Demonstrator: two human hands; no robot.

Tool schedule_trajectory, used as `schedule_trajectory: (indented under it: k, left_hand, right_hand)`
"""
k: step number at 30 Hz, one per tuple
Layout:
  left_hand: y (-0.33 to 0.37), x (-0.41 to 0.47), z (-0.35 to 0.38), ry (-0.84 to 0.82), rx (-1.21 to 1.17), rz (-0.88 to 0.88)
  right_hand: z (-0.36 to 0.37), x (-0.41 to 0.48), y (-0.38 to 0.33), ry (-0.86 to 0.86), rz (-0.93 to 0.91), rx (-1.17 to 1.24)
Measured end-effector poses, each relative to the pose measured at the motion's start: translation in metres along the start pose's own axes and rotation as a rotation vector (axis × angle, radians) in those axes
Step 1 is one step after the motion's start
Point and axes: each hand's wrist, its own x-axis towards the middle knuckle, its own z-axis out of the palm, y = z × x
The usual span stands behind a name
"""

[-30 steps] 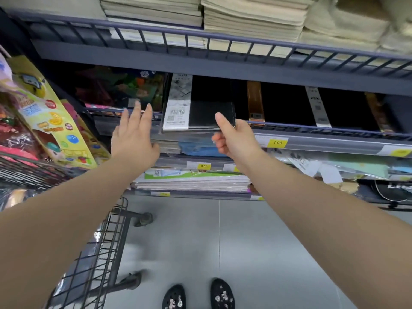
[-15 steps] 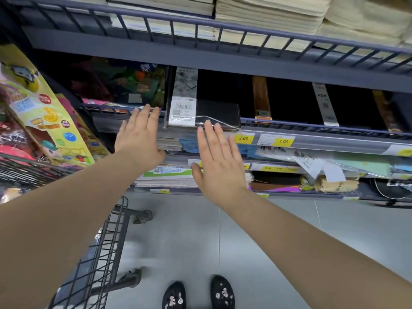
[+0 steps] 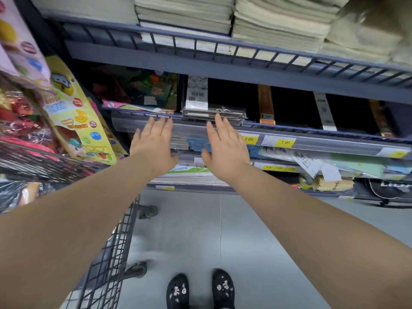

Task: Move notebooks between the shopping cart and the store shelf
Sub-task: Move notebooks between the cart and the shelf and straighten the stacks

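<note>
A stack of black notebooks in clear wrap (image 3: 215,113), with a white barcode label, lies on the dark store shelf (image 3: 289,129) behind its wire rail. My right hand (image 3: 225,146) is flat and spread just below the stack, fingertips at its front edge. My left hand (image 3: 153,143) is also flat with fingers apart, a little to the left, fingertips at the shelf rail. Neither hand holds anything. The wire shopping cart (image 3: 107,259) stands at the lower left, partly hidden by my left arm.
Cream paper stacks (image 3: 278,21) fill the shelf above. Colourful packets (image 3: 73,112) hang at the left. More black notebooks with brown and white bands (image 3: 266,105) sit to the right. Lower shelves hold paper pads behind yellow price tags (image 3: 248,139). My black shoes (image 3: 200,288) stand on the grey floor.
My right hand let go of the black notebook, which now lies pushed back on the stack. Both hands flattened and drew slightly back from the shelf.
</note>
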Motion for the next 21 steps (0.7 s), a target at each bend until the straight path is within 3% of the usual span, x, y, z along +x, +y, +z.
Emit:
schedule_trajectory:
  k: [5, 9, 16, 21]
  left_hand:
    - [-0.009, -0.071, -0.014, -0.225, 0.076, -0.048]
    - [-0.022, -0.137, -0.016, -0.262, -0.036, -0.161]
    - [-0.036, -0.24, -0.018, -0.202, -0.05, -0.316]
    - [-0.053, -0.301, -0.002, -0.051, -0.148, -0.471]
  right_hand:
    - [-0.031, -0.033, -0.012, -0.36, -0.038, -0.052]
    - [-0.045, -0.068, -0.033, -0.525, -0.101, -0.054]
    - [-0.05, -0.131, -0.078, -0.453, -0.191, -0.023]
    - [-0.038, -0.172, -0.119, -0.38, -0.24, 0.033]
